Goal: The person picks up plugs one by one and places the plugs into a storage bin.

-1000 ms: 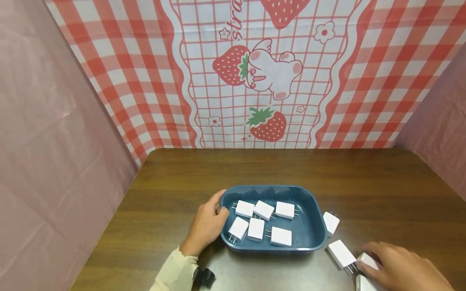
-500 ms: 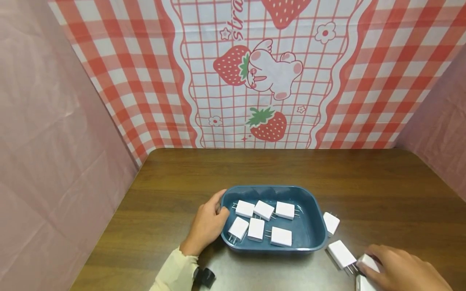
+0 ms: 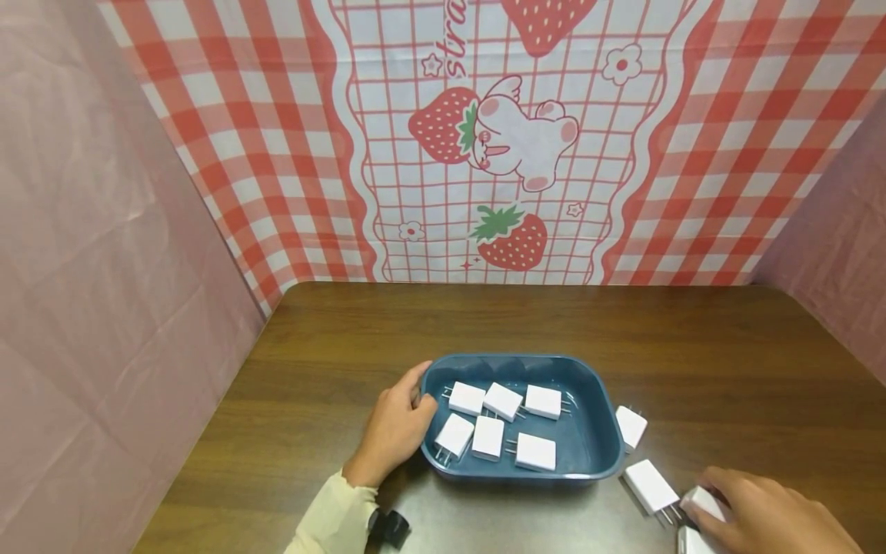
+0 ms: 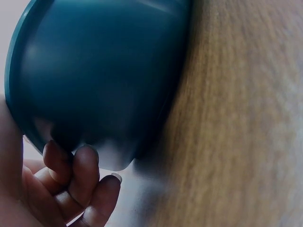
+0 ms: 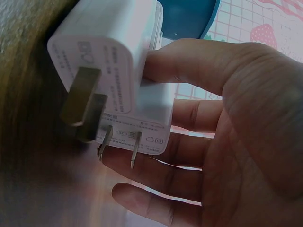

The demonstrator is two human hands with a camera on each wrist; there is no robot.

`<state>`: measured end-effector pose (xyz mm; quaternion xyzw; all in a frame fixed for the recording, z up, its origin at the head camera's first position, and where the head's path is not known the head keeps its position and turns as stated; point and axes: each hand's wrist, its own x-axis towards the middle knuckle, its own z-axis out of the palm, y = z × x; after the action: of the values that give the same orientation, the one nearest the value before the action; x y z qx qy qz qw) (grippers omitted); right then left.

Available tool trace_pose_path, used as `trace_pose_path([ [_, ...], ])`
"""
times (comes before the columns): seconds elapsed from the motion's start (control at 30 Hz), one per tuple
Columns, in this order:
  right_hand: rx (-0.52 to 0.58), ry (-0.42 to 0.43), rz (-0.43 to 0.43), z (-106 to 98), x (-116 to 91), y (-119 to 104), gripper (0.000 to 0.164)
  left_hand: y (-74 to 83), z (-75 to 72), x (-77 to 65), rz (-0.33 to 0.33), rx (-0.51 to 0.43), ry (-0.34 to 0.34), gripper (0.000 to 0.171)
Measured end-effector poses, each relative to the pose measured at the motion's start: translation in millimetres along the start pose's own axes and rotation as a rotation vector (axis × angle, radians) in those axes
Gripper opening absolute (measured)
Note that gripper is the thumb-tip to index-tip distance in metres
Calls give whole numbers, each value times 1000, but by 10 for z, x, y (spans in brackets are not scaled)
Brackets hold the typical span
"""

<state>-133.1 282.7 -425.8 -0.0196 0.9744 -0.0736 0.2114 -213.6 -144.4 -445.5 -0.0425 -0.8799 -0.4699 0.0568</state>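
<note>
**Left hand (image 3: pixel 393 431) grips blue dish (image 3: pixel 584 431); right hand (image 3: pixel 764 512) pinches white charger (image 3: pixel 706 504)**

The blue dish sits on the brown table (image 3: pixel 360 331), in the lower middle of the head view. The left hand is at its left end, thumb at the rim and the other fingers bent at the outer wall, as the left wrist view shows. A pale yellow sleeve (image 3: pixel 332 515) covers that arm, with a small black object (image 3: pixel 389 528) beside the cuff.

Six chargers (image 3: pixel 536 452) lie inside the blue dish, three in an upper row and three in a lower one, their metal prongs pointing various ways.

In the lower right of the head view, the right hand holds the white charger between thumb and bent fingers. Another charger (image 5: pixel 94 61) stands close in front of the thumb in the right wrist view, its prongs towards the camera; I cannot tell whether the thumb touches it. Two loose chargers (image 3: pixel 649 487) lie on the brown table between the blue dish and the right hand, the lower one with its prongs towards the hand.

Red-and-white checked cloth (image 3: pixel 298 154) with strawberries hangs behind, with pink cloth (image 3: pixel 104 269) at the far left.
</note>
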Motion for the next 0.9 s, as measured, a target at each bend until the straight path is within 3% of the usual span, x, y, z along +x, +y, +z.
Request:
trace_pose_path([
  [0.53,-46,76,5,-75,7,33,57,6,-5,-1,8,-2,-3,53],
  [0.7,-29,170,-3,-124,-33,-18,57,-2,-2,-1,4,-2,-5,53],
  [0.9,17,363,-20,-180,-92,-73,53,-9,1,-4,5,-3,-7,53],
])
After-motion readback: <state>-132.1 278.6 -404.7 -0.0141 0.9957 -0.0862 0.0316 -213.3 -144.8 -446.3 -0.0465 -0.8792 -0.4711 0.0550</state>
